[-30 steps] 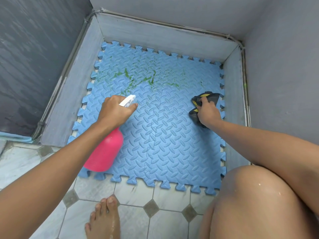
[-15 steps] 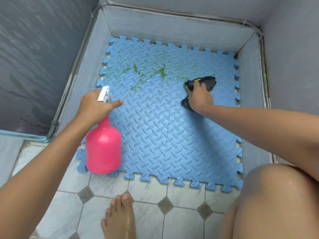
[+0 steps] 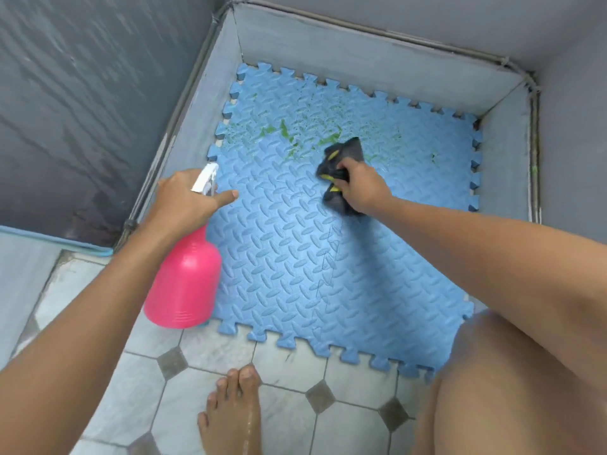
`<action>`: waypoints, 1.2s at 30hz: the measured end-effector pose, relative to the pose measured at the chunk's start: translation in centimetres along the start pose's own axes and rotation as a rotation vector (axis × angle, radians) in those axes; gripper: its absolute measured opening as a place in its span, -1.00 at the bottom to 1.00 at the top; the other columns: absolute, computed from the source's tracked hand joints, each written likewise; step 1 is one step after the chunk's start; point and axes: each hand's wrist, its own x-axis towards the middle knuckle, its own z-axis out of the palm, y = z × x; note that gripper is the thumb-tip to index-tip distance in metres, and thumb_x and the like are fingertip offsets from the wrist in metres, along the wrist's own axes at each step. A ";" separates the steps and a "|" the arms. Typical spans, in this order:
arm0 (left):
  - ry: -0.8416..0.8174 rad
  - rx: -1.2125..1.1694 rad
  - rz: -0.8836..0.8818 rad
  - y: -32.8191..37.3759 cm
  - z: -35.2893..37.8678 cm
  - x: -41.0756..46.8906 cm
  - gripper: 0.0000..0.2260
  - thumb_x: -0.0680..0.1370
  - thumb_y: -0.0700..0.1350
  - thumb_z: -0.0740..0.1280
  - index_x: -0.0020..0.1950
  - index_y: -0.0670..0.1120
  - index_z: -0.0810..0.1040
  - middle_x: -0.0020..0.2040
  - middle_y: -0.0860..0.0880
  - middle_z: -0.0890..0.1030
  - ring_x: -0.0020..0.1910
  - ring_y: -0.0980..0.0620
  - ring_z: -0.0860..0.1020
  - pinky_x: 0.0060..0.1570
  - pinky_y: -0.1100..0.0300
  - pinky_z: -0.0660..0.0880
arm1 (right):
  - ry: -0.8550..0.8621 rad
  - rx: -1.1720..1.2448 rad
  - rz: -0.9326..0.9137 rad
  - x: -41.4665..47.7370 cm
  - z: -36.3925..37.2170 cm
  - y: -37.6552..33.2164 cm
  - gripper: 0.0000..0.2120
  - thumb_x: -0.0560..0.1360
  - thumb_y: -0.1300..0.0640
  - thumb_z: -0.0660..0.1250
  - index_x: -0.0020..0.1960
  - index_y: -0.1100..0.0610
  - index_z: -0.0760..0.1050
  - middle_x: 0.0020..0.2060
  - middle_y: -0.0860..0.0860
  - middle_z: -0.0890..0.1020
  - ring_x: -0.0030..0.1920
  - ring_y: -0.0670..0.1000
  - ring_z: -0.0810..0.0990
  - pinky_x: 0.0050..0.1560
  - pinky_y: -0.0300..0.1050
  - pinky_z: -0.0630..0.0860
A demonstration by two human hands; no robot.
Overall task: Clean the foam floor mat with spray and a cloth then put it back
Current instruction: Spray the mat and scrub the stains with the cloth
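Observation:
A blue foam floor mat (image 3: 295, 257) with puzzle edges lies flat in a grey-walled corner. Green stains (image 3: 285, 133) streak its far half. My left hand (image 3: 184, 198) grips the white trigger head of a pink spray bottle (image 3: 184, 277), which hangs upright over the mat's near left edge with the forefinger stretched out. My right hand (image 3: 361, 188) presses a dark grey cloth with yellow patches (image 3: 341, 159) onto the mat just below the stains.
Low grey walls (image 3: 328, 50) hem the mat on the left, far and right sides. Pale tiled floor (image 3: 289, 366) with dark diamond insets lies in front. My bare foot (image 3: 230, 415) and my right knee (image 3: 512, 389) rest near the mat's front edge.
My right hand has slid the cloth left and farther away, up to the green stains. My left hand has pulled the spray bottle back to the left and turned it upright.

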 end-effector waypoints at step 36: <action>-0.145 -0.173 0.047 4.6 1.9 8.8 -0.54 0.42 0.17 0.53 -0.34 -0.22 0.56 -0.43 -0.05 0.61 -0.41 0.03 0.49 -0.26 0.12 0.43 | -0.237 0.018 -0.331 -1.0 3.5 -8.1 -0.76 0.55 0.19 0.32 0.20 0.05 0.49 0.06 0.13 0.46 -0.03 0.21 0.54 -0.11 0.00 0.49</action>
